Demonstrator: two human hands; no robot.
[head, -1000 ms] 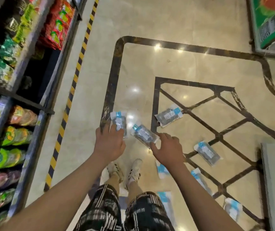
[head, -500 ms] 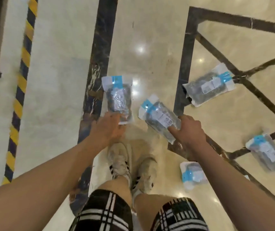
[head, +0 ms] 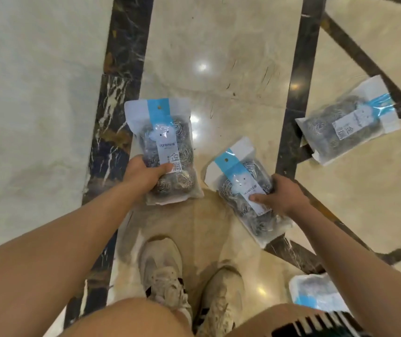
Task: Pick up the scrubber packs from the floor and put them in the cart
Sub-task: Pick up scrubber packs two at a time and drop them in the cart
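Now: left hand (head: 143,175) thumb across front of left pack (head: 167,152), fingers curled behind its lower half. Right hand (head: 283,194) thumb on label of middle pack (head: 245,190), fingers round its right edge. Both packs low over marble floor (head: 36,117). Third pack (head: 347,122) lies far right; fourth (head: 316,295) near right, beside shoes (head: 189,288).

— Where are the packs?
— One pack (head: 163,152) ahead of my left shoe (head: 163,273), another (head: 245,190) to its right, a third (head: 347,122) farther right, all on the floor (head: 231,45).
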